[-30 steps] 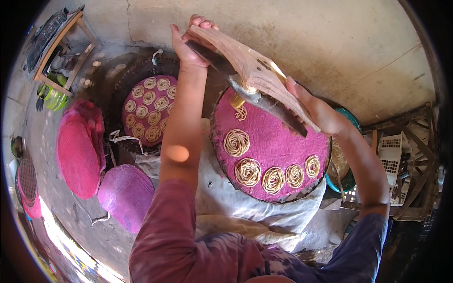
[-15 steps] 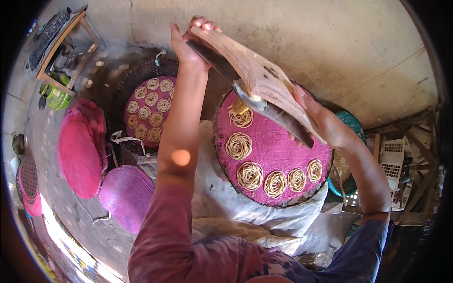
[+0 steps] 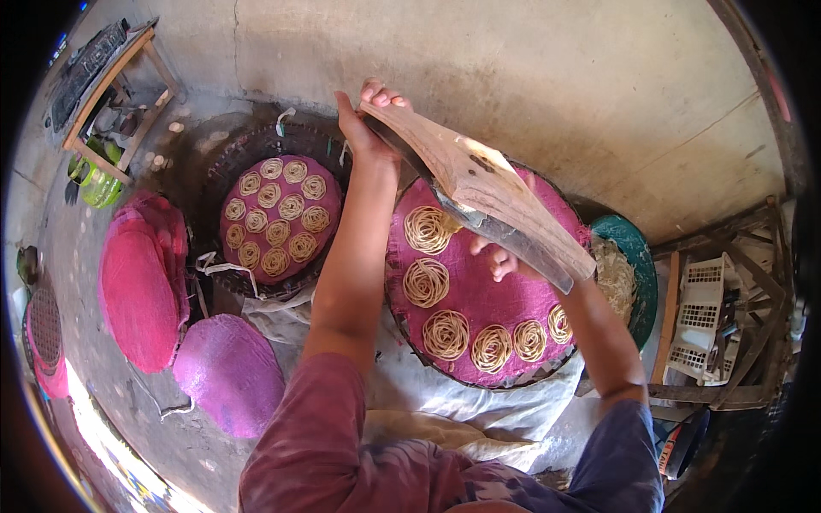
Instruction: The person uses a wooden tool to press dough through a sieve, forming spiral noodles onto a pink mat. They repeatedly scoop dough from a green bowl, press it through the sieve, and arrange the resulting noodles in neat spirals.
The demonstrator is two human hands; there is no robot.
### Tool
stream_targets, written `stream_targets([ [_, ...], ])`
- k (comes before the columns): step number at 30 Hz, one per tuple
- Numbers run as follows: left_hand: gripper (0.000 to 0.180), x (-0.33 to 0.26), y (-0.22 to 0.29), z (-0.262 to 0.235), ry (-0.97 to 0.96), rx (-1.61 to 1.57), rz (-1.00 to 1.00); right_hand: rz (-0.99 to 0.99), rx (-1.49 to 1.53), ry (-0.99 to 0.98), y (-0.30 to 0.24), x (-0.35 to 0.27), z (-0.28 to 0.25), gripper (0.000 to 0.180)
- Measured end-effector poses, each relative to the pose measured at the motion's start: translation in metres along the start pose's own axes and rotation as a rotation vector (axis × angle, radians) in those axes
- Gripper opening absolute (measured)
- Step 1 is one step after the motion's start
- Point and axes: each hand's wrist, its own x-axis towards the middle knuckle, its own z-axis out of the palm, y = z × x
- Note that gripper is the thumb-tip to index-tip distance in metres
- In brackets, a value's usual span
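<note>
A hand-held wooden press (image 3: 505, 192) with two long bars, one pale and one dark, slants over a round pink cloth-covered tray (image 3: 479, 299). My left hand (image 3: 376, 128) is closed around its upper left end, thumb sticking out. My right hand (image 3: 506, 261) is under the lower right end, fingers apart and partly curled; the bars hide part of it, and I see no grip on them. Coils of pale noodle-like strands, among them one coil (image 3: 445, 334), lie along the tray's left and near edges. The upper left coil (image 3: 427, 230) sits beside the press's middle.
A second round pink tray (image 3: 282, 227) with several coils stands at the left. Pink cloth pads (image 3: 144, 282) and a purple pad (image 3: 229, 374) lie nearer. At the right are a teal basin (image 3: 643, 282) holding pale strands and a wooden rack (image 3: 753, 316) with white baskets (image 3: 703, 312).
My right hand has left the press's lower right end and moved beneath it, fingers opening. The press and my left hand have shifted slightly right and down in the picture.
</note>
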Motion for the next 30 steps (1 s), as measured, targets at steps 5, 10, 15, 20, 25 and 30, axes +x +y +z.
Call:
stream_targets([
  [5, 0.026, -0.006, -0.001, -0.003, -0.108, -0.099, 0.038, -0.021, 0.116, -0.137, 0.026, 0.029, -0.038, 0.079],
  [10, 0.038, -0.002, 0.014, 0.009, -0.106, -0.111, 0.063, -0.026, -0.293, -0.050, 0.018, 0.028, -0.043, 0.055],
  [15, 0.064, 0.008, 0.031, 0.038, -0.069, -0.188, 0.053, -0.084, -0.329, 0.253, 0.014, 0.032, -0.023, 0.056],
  [20, 0.066, 0.020, 0.030, 0.068, -0.128, -0.046, 0.009, -0.043, -0.048, 0.002, -0.027, 0.020, 0.014, 0.073],
  [25, 0.070, 0.046, -0.005, 0.058, 0.117, 0.321, 0.060, 0.061, -0.750, 0.244, -0.068, -0.032, 0.033, 0.088],
  [30, 0.071, 0.051, -0.042, 0.018, 0.450, 0.221, 0.008, 0.140, -0.917, 0.526, -0.079, -0.026, 0.019, 0.076],
])
